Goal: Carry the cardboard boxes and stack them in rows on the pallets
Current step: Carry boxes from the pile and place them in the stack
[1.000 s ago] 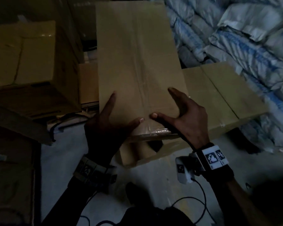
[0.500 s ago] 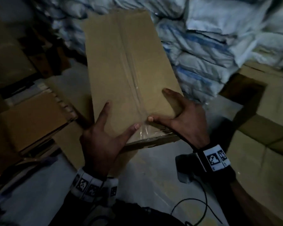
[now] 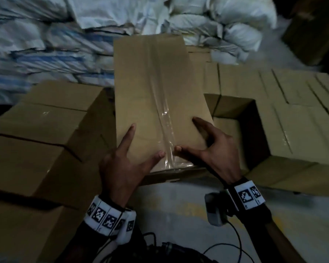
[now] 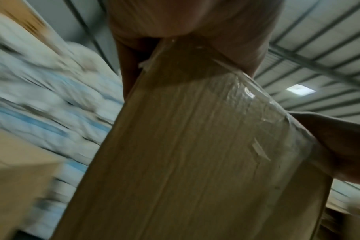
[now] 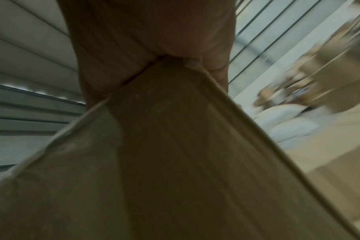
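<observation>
I hold a long brown cardboard box (image 3: 156,95), sealed along its top with clear tape, out in front of me. My left hand (image 3: 122,168) grips its near left corner, thumb and forefinger spread on top. My right hand (image 3: 218,152) grips the near right corner the same way. The other fingers are hidden under the near edge. The left wrist view shows the palm (image 4: 175,19) pressed against the box end (image 4: 195,162). In the right wrist view the palm (image 5: 150,29) clamps the box (image 5: 175,162). The box hangs above a row of stacked boxes (image 3: 292,111).
The stacked boxes on the right leave a deep rectangular gap (image 3: 235,133) just right of the carried box. More large boxes (image 3: 36,149) stand at the left. White and blue sacks (image 3: 65,44) are piled behind. Bare floor (image 3: 179,202) and cables lie at my feet.
I have turned with the box, past the wall of sacks, to the rows of boxes with the gap. Both hands keep the same grip on its near end.
</observation>
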Available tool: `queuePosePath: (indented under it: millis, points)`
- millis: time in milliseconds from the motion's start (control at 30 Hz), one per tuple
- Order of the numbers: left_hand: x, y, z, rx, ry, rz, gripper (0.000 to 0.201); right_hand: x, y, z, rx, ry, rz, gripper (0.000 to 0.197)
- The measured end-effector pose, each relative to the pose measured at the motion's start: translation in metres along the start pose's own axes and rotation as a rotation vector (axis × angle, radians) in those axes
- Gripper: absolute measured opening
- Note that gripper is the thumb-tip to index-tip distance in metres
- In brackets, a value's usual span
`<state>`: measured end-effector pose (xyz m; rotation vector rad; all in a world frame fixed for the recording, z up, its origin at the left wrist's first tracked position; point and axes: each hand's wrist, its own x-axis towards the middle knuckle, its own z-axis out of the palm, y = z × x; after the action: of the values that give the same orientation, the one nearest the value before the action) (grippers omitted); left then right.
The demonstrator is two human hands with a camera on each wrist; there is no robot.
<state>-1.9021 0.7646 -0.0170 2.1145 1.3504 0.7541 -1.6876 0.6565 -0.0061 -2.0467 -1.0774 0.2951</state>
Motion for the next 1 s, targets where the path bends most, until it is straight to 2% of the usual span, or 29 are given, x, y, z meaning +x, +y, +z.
queuePosePath:
  millis: [133, 267, 500, 667, 767, 1000]
  points:
    - [0.008, 0.032, 0.053, 0.028, -0.091, 0.091, 0.111, -0.008, 0.048, -0.037, 0.002, 0.057, 0.109, 0.107]
    - [0.021, 0.061, 0.111, 0.057, -0.195, 0.149, 0.106, -0.005, 0.102, -0.061, 0.018, 0.119, 0.243, 0.107]
    - [0.065, 0.107, 0.236, 0.078, -0.399, 0.202, 0.101, 0.035, 0.194, -0.1, -0.065, 0.102, 0.402, 0.102]
    - [0.101, 0.135, 0.328, 0.025, -0.545, 0.129, 0.098, 0.087, 0.268, -0.115, -0.069, 0.098, 0.51, 0.102]
    - [0.114, 0.141, 0.377, 0.048, -0.585, 0.132, 0.1, 0.113, 0.315, -0.119, -0.093, 0.085, 0.539, 0.1]
    - [0.109, 0.131, 0.47, 0.138, -0.714, 0.051, 0.106, 0.126, 0.408, -0.115, -0.15, 0.05, 0.57, 0.097]
